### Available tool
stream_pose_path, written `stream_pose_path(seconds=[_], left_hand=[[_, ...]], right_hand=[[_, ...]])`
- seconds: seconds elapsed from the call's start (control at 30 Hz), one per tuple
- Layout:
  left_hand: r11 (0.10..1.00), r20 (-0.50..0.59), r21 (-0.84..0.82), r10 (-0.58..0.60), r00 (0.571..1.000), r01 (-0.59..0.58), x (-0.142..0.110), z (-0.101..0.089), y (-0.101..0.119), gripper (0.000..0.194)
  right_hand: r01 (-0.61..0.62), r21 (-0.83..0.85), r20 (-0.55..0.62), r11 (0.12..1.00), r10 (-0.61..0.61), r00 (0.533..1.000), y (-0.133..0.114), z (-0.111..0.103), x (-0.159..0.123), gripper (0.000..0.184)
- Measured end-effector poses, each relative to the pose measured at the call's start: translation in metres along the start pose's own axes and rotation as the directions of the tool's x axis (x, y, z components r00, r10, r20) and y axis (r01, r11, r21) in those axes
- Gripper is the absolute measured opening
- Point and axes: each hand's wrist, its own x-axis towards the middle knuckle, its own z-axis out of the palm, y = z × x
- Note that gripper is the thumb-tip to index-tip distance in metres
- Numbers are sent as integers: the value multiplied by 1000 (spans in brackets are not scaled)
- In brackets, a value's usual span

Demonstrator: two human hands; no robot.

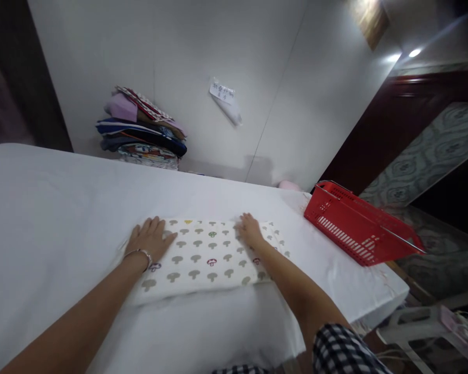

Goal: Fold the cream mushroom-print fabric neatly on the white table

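Observation:
A folded white cloth with a mushroom print (pixel 203 257) lies on the white table (pixel 54 208) in front of me. My left hand (pixel 150 240) rests flat on the cloth's left end, fingers stretched out, a bracelet on the wrist. My right hand (pixel 249 230) presses on the cloth's far right part, fingers spread and pointing away from me. Neither hand holds anything.
A red plastic basket (pixel 354 226) sits at the table's right corner. A stack of folded clothes (pixel 142 130) stands at the back against the white wall. A paper note (pixel 222 92) is stuck on the wall. White equipment (pixel 421 324) stands below right.

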Motion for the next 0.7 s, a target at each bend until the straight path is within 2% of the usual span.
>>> stream_pose_path(seconds=[0.07,0.1,0.17,0.23,0.43,0.57,0.7], left_hand=[[1000,-8,-3,0,1000,0,0,1,1,74],[1000,-10,-1,1,1000,-1,-1,0,2,73],[1000,-11,7,-4,1000,4,-2,-2,4,73],[1000,-14,21,-11,1000,11,-4,-4,5,72],[999,-5,35,-11,1000,11,-3,-3,2,73],[999,5,46,-23,1000,23,-2,-2,2,73],[999,-33,48,-9,999,10,-2,-2,2,69]], right_hand=[[-147,28,-139,989,150,979,41,-16,-7,37],[-196,36,-167,980,199,966,58,-23,-10,38],[-256,56,-182,965,262,948,84,-33,-14,38],[-276,72,-167,959,284,944,100,-37,-14,37],[-222,84,-82,971,229,970,113,-32,-2,33],[-150,49,-48,987,153,987,113,-33,5,30],[-47,23,-21,999,47,999,110,-37,6,24]])
